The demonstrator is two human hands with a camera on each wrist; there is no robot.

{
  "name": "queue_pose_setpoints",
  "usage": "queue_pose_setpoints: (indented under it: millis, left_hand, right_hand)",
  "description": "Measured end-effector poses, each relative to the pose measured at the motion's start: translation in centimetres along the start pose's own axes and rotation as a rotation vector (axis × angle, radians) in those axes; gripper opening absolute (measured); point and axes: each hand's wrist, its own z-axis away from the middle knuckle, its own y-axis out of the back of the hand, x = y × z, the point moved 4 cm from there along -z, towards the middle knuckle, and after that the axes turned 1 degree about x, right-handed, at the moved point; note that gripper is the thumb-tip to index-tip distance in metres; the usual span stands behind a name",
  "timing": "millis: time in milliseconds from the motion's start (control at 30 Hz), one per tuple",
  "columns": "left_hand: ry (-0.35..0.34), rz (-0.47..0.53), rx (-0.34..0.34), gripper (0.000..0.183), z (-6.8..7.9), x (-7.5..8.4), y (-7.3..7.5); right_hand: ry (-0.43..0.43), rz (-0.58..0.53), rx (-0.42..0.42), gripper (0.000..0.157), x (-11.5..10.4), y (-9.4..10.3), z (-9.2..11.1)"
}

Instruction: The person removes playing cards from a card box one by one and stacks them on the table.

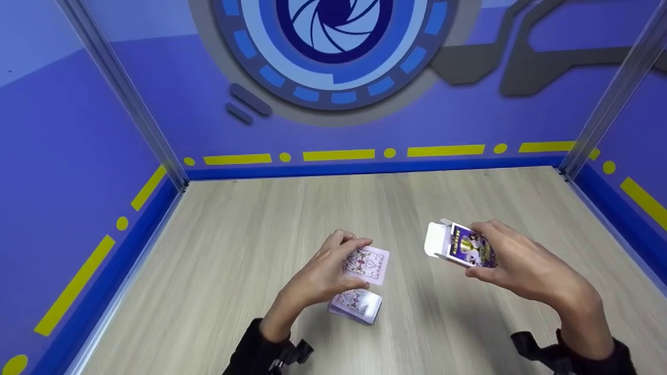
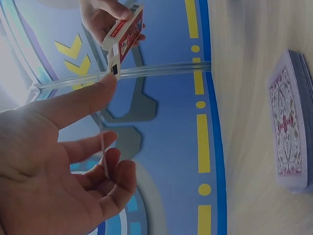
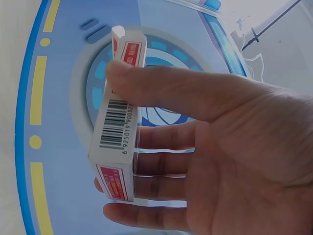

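Note:
My left hand (image 1: 325, 265) pinches a playing card (image 1: 367, 264) by its edges between thumb and fingers, its patterned back facing up in the head view. In the left wrist view that card shows edge-on as a thin line. Just below it, a deck of cards (image 1: 357, 305) lies on the table, patterned back up; its stacked edges (image 2: 299, 117) show in the left wrist view. Off to the right, my right hand (image 1: 521, 260) grips a card box (image 1: 471, 247) above the table. The box's flap (image 1: 436, 239) stands open toward the left hand. A barcode (image 3: 113, 125) marks its narrow side.
The wooden table (image 1: 250, 234) is bounded by a blue back wall (image 1: 312, 135), a left wall (image 1: 62, 172) and a right wall (image 1: 638, 156). Metal corner posts (image 1: 127, 99) stand where the walls meet.

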Motion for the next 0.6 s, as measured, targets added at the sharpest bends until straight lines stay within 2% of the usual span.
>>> queue_pose_setpoints:
  millis: [167,333,600]
  left_hand:
    - [0.002,-0.039,-0.060,0.069,-0.1,-0.7,-0.2]
    - [0.039,-0.087,-0.125,0.061,-0.1,-1.4,-0.8]
    - [0.073,-0.125,-0.193,0.069,0.0,-2.2,-1.9]
  right_hand:
    - [-0.012,0.000,0.002,0.068,0.4,0.0,-0.1]
    - [-0.020,-0.007,-0.004,0.067,0.8,0.0,-0.3]
    - [-0.044,-0.021,-0.026,0.069,1.5,-0.2,-0.5]
